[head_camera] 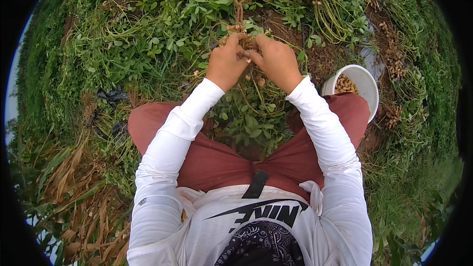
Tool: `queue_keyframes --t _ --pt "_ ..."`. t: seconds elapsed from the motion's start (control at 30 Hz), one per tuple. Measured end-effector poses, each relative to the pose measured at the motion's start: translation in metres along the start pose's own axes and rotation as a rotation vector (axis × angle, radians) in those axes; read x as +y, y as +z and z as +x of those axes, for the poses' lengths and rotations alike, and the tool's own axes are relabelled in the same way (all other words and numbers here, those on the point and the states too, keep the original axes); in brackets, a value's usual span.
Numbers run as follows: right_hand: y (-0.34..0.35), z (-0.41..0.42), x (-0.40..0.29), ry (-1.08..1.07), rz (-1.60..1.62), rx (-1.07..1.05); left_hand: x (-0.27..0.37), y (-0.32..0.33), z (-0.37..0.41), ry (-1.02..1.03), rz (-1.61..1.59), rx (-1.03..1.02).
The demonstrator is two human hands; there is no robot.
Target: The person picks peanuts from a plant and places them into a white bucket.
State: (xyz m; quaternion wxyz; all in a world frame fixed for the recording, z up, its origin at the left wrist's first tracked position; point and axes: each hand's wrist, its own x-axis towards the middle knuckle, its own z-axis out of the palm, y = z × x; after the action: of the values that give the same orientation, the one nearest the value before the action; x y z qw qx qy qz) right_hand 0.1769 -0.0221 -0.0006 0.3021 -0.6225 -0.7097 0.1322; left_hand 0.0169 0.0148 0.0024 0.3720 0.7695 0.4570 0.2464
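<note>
Both my hands meet at the root end of an uprooted peanut plant (239,13), held in front of my knees. My left hand (227,62) grips the roots from the left, fingers curled inward. From the other side my right hand (277,61) closes on the same root clump, its thumb near the left fingertips. The brown taproot points away from me, and the leafy stems (251,125) hang down between my legs. A few pale peanut pods (261,82) show just below the hands. What lies inside the fingers is partly hidden.
A white plastic bucket (374,92) partly filled with peanuts (345,84) leans beside my right knee. Pulled peanut plants with pods (393,57) lie along the right. Black plastic film (112,95) and dry corn leaves (88,207) are on the left.
</note>
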Motion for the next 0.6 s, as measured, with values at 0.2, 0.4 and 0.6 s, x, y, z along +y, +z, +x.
queue_keyframes --t 0.2,0.4,0.6 --pt "0.002 0.002 0.009 0.307 0.614 0.181 0.0 -0.004 0.003 -0.004 0.033 0.075" --pt "-0.022 -0.001 0.034 0.632 1.947 -0.179 -0.01 -0.021 0.003 0.393 0.161 -0.245" --pt "-0.022 -0.003 0.021 0.646 1.768 -0.252 -0.021 -0.017 0.005 0.434 0.181 -0.175"
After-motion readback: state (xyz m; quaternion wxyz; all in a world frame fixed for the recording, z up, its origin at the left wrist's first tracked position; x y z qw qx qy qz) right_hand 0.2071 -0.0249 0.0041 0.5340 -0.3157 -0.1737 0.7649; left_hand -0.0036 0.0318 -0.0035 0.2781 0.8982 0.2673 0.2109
